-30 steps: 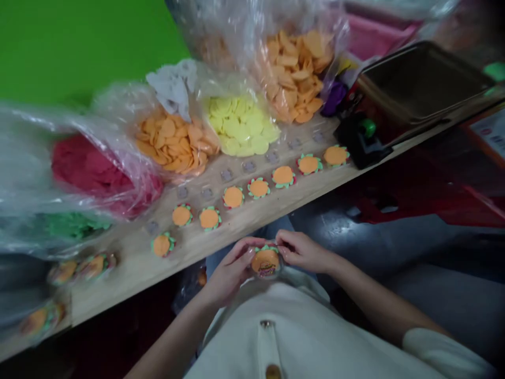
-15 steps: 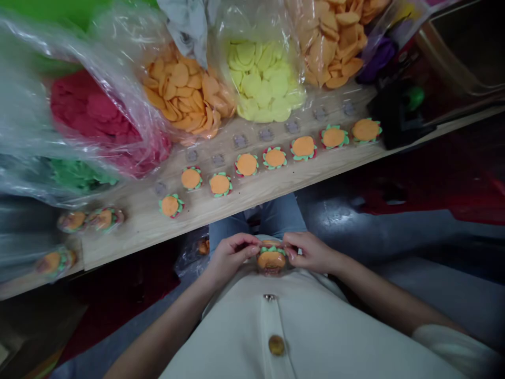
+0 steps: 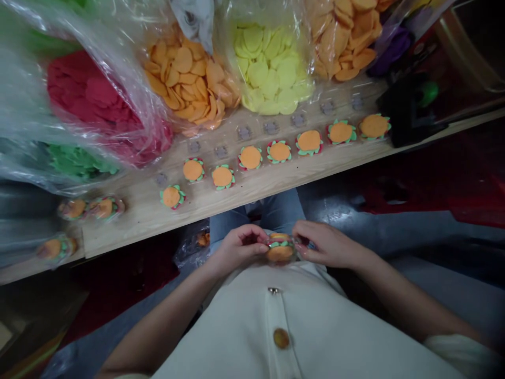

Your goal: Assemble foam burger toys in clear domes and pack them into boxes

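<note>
Close to my body, above my lap, a toy burger in a clear plastic case sits between my two hands. It has orange buns with a green frilly layer between them. My left hand pinches its left edge with thumb and fingers. On its right edge, the fingers of my right hand are closed too. On the table in front, a row of similar toy burgers lies in open clear cases, orange bun upward, with green and red edges showing.
Behind the row lie clear bags of red pieces, orange pieces, yellow pieces and green pieces. Closed burger cases stand at the left. A black object with a green knob stands at the right. The table edge slants before me.
The cased burger has shifted slightly right and tilted. My right hand has moved a little outward on its edge, with the left hand still on it. The view has shifted slightly.
</note>
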Tool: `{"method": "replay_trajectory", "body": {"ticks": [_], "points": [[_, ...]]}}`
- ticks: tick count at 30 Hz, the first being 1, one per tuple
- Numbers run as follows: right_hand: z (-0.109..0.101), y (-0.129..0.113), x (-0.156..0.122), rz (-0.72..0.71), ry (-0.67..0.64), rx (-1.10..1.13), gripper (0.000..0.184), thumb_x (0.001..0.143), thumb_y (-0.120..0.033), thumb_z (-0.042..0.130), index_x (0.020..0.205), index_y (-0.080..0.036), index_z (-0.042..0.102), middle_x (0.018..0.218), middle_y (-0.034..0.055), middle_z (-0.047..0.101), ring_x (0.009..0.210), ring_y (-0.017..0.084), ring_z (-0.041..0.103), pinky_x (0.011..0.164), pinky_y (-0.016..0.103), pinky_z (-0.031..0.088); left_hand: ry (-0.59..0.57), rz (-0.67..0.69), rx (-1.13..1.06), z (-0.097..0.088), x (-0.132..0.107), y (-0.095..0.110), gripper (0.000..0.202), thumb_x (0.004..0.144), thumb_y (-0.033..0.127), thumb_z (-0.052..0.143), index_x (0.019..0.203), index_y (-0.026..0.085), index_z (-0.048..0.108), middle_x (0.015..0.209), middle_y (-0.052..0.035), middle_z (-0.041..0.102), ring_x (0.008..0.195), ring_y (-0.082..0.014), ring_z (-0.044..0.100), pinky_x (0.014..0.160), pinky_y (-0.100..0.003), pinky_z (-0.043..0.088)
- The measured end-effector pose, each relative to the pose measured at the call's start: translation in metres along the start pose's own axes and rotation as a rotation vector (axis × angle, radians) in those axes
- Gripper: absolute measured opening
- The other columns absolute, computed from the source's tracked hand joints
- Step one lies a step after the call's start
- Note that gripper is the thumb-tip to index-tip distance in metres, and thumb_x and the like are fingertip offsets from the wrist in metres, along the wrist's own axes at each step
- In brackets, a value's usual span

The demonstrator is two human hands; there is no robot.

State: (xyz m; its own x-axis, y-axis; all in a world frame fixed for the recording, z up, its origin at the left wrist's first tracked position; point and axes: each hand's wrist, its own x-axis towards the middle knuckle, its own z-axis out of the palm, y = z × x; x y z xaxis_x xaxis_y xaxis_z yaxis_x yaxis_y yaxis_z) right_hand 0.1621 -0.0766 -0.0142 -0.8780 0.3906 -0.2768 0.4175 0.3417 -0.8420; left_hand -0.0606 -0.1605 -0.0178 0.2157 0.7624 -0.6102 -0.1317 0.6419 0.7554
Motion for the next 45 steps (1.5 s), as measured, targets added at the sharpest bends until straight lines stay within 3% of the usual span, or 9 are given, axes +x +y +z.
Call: {"method": "replay_trajectory", "body": {"ticks": [10, 18, 23, 27, 31, 34, 37, 40, 45], "points": [[-0.008, -0.007, 0.026, -0.031, -0.322, -0.084, 0.004, 0.072, -0.017, 0.049, 0.069, -0.019, 0.05, 0.06, -0.0031, 0.047, 0.051, 0.009, 0.036, 0.049, 0.023, 0.022, -0.108, 0.02, 0.167, 0.015, 0.018, -0.004, 0.016, 0.07, 0.028, 0.065, 0.079, 0.015, 0.062, 0.076, -0.0023, 0.062, 0.071, -0.0128, 0.055, 0.068, -0.024, 0.042], [0.012, 0.005, 0.022, 0.011, -0.18, -0.037, 0.01, 0.076, -0.018, 0.046, 0.066, -0.018, 0.047, 0.061, -0.003, 0.045, 0.056, 0.009, 0.037, 0.052, 0.022, 0.023, -0.128, 0.112, 0.339, 0.008, 0.021, -0.004, 0.015, 0.078, 0.031, 0.057, 0.081, 0.017, 0.063, 0.079, -0.0028, 0.061, 0.074, -0.0132, 0.053, 0.07, -0.023, 0.041], [0.008, 0.021, 0.028, 0.073, -0.018, 0.145, 0.011, 0.076, -0.019, 0.047, 0.066, -0.018, 0.045, 0.06, -0.0052, 0.042, 0.056, 0.008, 0.037, 0.051, 0.019, 0.027, -0.336, 0.141, 0.248, 0.005, 0.047, 0.019, 0.031, 0.072, 0.029, 0.065, 0.098, 0.017, 0.054, 0.089, -0.0028, 0.057, 0.078, -0.0123, 0.051, 0.067, -0.022, 0.041], [-0.045, 0.057, 0.012, 0.19, 0.282, 0.315, 0.017, 0.08, -0.033, 0.048, 0.071, -0.019, 0.047, 0.06, -0.005, 0.047, 0.054, 0.009, 0.043, 0.05, 0.02, 0.034, -0.3, 0.056, 0.115, 0.02, 0.072, 0.056, 0.042, 0.063, 0.024, 0.074, 0.097, 0.018, 0.05, 0.079, 0.0019, 0.057, 0.069, -0.0103, 0.053, 0.061, -0.02, 0.043], [-0.154, 0.109, -0.046, 0.503, 1.387, 0.341, 0.022, 0.079, -0.041, 0.046, 0.084, -0.021, 0.049, 0.078, 0.0019, 0.055, 0.072, 0.015, 0.052, 0.065, 0.028, 0.045, -0.042, 0.036, -0.184, 0.028, 0.088, 0.097, 0.04, 0.072, 0.026, 0.067, 0.108, 0.021, 0.053, 0.099, -0.0041, 0.064, 0.085, -0.0152, 0.062, 0.071, -0.024, 0.049], [-0.22, 0.141, -0.077, 0.598, 1.392, 0.428, 0.024, 0.078, -0.043, 0.048, 0.079, -0.02, 0.053, 0.076, 0.0052, 0.058, 0.074, 0.018, 0.054, 0.066, 0.033, 0.047, 0.12, 0.041, -0.384, 0.027, 0.094, 0.11, 0.04, 0.071, 0.022, 0.068, 0.109, 0.023, 0.056, 0.102, -0.0034, 0.066, 0.084, -0.0149, 0.065, 0.07, -0.023, 0.052], [-0.246, 0.159, -0.08, 0.632, 1.192, 0.575, 0.021, 0.071, -0.04, 0.058, 0.068, -0.018, 0.057, 0.07, 0.0065, 0.061, 0.066, 0.019, 0.056, 0.059, 0.037, 0.05, 0.172, 0.019, -0.435, 0.029, 0.096, 0.107, 0.046, 0.07, 0.017, 0.068, 0.113, 0.024, 0.054, 0.102, -0.0029, 0.067, 0.086, -0.0164, 0.066, 0.072, -0.025, 0.054], [-0.243, 0.165, -0.073, 0.593, 1.108, 0.663, 0.016, 0.063, -0.03, 0.066, 0.068, -0.017, 0.058, 0.075, 0.0078, 0.063, 0.066, 0.02, 0.058, 0.057, 0.039, 0.052, 0.198, 0.003, -0.432, 0.034, 0.097, 0.099, 0.049, 0.071, 0.017, 0.067, 0.117, 0.024, 0.051, 0.106, -0.0036, 0.066, 0.089, -0.0186, 0.065, 0.072, -0.029, 0.056], [-0.211, 0.168, -0.07, 0.448, 1.282, 0.65, 0.022, 0.072, -0.042, 0.054, 0.08, -0.021, 0.052, 0.094, 0.0068, 0.06, 0.084, 0.019, 0.057, 0.062, 0.034, 0.053, 0.22, 0.015, -0.433, 0.043, 0.101, 0.1, 0.047, 0.072, 0.018, 0.066, 0.117, 0.023, 0.052, 0.106, -0.0046, 0.066, 0.088, -0.0191, 0.066, 0.072, -0.029, 0.056]]}}
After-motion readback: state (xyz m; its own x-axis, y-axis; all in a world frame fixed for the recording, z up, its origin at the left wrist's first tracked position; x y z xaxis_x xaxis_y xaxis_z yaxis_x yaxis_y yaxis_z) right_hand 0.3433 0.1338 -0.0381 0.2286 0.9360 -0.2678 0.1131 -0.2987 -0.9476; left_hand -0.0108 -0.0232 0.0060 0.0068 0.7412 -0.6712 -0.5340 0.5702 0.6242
